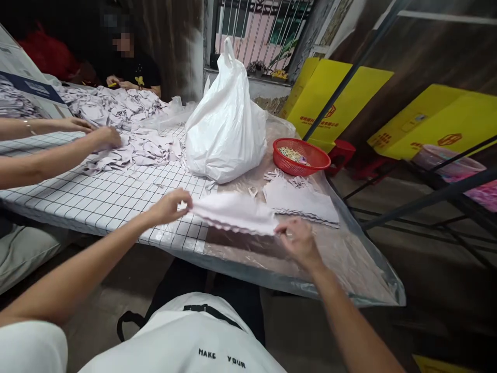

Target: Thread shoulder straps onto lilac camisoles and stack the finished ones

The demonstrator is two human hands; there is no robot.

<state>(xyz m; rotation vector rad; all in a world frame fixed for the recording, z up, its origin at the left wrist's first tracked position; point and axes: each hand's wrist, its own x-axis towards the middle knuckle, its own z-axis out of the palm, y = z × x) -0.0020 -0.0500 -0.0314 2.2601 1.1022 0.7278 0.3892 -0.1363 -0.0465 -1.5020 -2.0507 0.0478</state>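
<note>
Mid-frame, a pale scalloped fabric piece (236,211) slopes lengthwise down rightward from the left hand (170,206), pinching its left end, to the right hand (298,241), apparently pinching its blurred right corner, nearer the similar fabric stack (305,201) right of centre.

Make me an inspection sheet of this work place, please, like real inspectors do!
Surface: table with checked covering and clear plastic.
Job's things: pale fabric piece with wavy edge, stretched between both hands; fabric stack nearby.
Clutter: white bag, red basket, loose fabric heap.
Grips: left grip and right grip each pinch one end of the piece.
Cables: nothing seen.
Surroundings: seated person, another person's arms, yellow panels, barred window.
</note>
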